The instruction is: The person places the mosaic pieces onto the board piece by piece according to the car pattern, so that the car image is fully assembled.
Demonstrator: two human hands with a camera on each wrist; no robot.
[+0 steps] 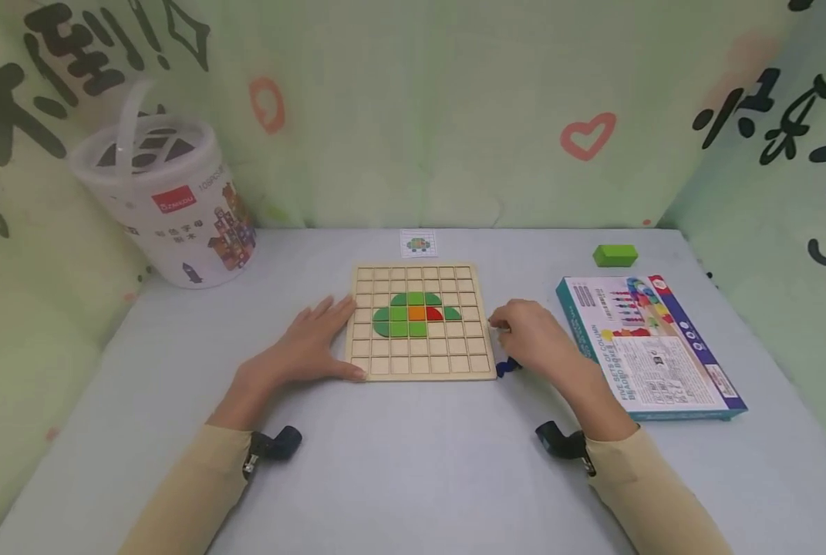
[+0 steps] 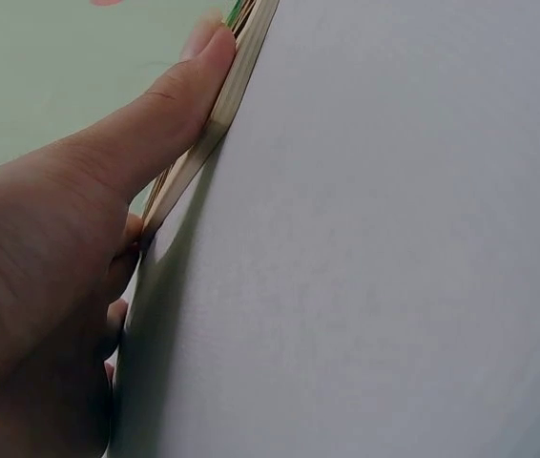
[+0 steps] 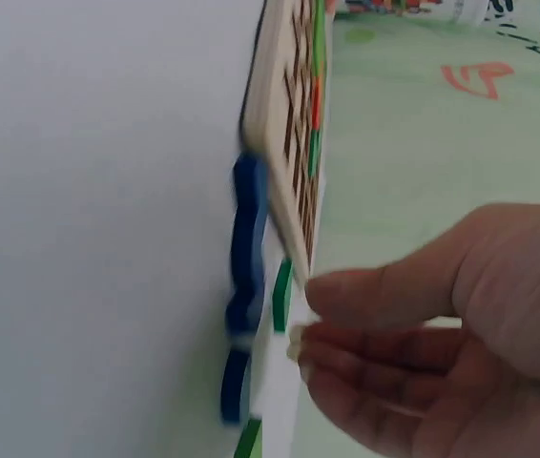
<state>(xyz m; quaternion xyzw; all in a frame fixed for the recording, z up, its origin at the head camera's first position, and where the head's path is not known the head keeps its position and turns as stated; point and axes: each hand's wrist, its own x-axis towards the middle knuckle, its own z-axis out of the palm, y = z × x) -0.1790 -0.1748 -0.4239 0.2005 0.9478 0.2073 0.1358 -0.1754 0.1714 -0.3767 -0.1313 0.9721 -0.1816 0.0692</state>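
Head view shows us the wooden grid board (image 1: pixel 458 364) on the white table (image 1: pixel 399 470). Well to the board's left and farther back stands a white building-block bucket (image 1: pixel 170 216) with a raised handle. At the board's left edge we see the left hand (image 1: pixel 315 339), its fingers straight and spread, its thumb on the near left corner; it touches the board without curling round it. Set in the board's middle cells are green pieces (image 1: pixel 399 314), an orange square (image 1: pixel 416 313) and a red rounded piece (image 1: pixel 434 314). Just behind the board lies a small pattern card (image 1: pixel 418 243). Just beside the board's right edge hovers the right hand (image 1: pixel 534 333), thumb and fingers bent and close together; we cannot tell whether they pinch anything. Below it, blue pieces (image 3: pixel 246 248) lie by the board's near right corner. Behind and right of the board sits a lime-green block (image 1: pixel 615 256); nearer, still right of it, lies a flat printed game box (image 1: pixel 655 354).
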